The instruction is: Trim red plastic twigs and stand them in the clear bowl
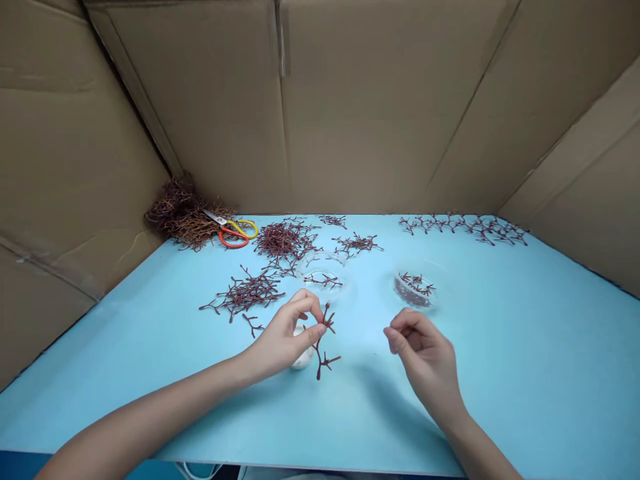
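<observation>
Your left hand [300, 327] is gripping one dark reddish-brown branched twig [321, 353] between thumb and fingertips, holding it over the near-middle of the light-blue flat bench [525, 360]. Long axis is running roughly near-far, lower end pointing back at you and slightly left; one side fork is pointing right. Your right hand [419, 357] is hanging apart from it, thumb and fingertips closing together; can't tell if anything's inside.

Counts: two clear round plastic bowls are sitting beyond your hands, left bowl [301, 268] showing a few twigs, right bowl [421, 301] holding short dark pieces. One white round container [303, 360] is sitting partly hidden behind your left hand. One pair of red-and-yellow-handled metal scissors [234, 235] is leaning against one brown tangled twig bundle [187, 213], far left.
</observation>
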### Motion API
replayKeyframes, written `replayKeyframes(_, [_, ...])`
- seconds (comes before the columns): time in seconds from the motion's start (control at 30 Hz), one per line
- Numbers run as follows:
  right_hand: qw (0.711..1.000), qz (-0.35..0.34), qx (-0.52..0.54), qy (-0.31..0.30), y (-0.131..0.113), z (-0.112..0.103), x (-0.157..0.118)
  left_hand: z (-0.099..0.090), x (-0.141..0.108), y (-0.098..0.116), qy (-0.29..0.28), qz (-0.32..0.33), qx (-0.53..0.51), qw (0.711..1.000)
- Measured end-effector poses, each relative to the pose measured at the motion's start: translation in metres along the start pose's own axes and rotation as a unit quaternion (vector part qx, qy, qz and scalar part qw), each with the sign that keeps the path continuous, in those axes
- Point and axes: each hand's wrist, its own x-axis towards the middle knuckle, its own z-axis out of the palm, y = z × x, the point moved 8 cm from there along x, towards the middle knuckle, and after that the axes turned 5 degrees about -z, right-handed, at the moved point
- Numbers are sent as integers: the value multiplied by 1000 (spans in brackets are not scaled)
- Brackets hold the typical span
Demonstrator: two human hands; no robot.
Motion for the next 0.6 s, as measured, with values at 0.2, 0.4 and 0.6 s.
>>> replayKeyframes(0.2, [999,24,23,0,5,0,-35,13,1,-4,-39,-28,-144,988])
replayKeyframes(0.4, [996,27,83,25,8,-2,-64,24,-10,13,-32,-21,-162,986])
replayKeyframes(0.6, [990,37,113,77,12,-18,-75,22,-10,32,-41,2,-134,990])
